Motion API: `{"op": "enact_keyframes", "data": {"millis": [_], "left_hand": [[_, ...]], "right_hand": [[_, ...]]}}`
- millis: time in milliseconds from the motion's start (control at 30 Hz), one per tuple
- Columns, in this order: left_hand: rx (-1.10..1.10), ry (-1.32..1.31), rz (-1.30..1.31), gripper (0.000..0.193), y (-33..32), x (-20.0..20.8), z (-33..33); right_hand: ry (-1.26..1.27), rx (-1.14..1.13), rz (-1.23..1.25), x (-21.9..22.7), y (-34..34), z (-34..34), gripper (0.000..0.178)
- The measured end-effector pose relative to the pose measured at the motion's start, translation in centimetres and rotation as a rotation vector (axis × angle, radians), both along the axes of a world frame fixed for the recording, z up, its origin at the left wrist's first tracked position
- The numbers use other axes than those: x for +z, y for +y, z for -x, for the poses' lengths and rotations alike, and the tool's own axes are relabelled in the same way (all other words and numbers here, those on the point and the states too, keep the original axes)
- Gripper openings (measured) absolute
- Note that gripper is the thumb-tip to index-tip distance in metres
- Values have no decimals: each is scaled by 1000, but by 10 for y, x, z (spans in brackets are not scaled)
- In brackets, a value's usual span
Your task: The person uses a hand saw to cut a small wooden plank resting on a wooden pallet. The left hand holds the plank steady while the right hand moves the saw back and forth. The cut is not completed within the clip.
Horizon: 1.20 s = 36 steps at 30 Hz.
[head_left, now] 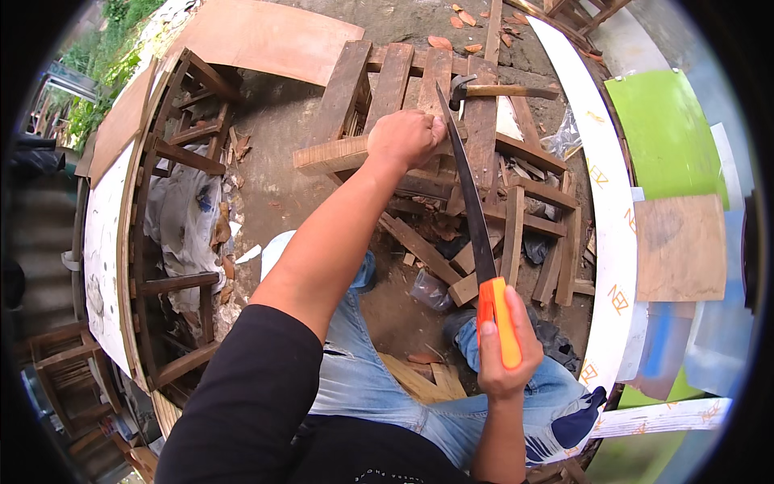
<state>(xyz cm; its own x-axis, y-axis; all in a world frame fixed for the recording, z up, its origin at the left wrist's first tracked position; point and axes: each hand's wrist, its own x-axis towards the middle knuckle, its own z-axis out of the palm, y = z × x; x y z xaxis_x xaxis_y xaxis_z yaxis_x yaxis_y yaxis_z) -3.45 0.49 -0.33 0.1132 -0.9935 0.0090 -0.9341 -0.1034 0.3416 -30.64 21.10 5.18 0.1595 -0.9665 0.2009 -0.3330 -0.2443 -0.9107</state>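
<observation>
While the right hand (513, 347) at four o'clock has its fingers wrapped round the handle (505, 319) of the saw (476, 213), the left hand (405, 139) at twelve o'clock curls on the thick board (332, 156), which pokes out toward eleven o'clock; I cannot tell if those fingers grip or just press. For a neat cut, it seems best to hold the board down hard, tuck the left hand away from the nearby blade (468, 181), and use long, straight strokes that miss the hammer (516, 92) at one o'clock.
</observation>
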Motion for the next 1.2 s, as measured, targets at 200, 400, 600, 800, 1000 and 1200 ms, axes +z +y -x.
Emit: {"op": "enact_keyframes", "data": {"millis": [200, 400, 600, 800, 1000, 1200], "left_hand": [[-11, -7, 27, 51, 1, -6, 1], [9, -6, 114, 50, 5, -6, 4], [16, 10, 26, 49, 0, -4, 0], [-2, -17, 62, 49, 3, -5, 4], [-14, -37, 120, 50, 6, -2, 5], [33, 4, -4, 50, 1, -3, 2]], "right_hand": [[22, -19, -75, 7, 42, 27, 49], [1, -10, 19, 1, -28, -23, 47], [61, -15, 71, -3, 12, 3, 48], [3, -39, -95, 11, 50, 28, 49], [26, -2, 45, -9, -44, -37, 48], [67, -6, 21, -7, 24, 12, 48]]}}
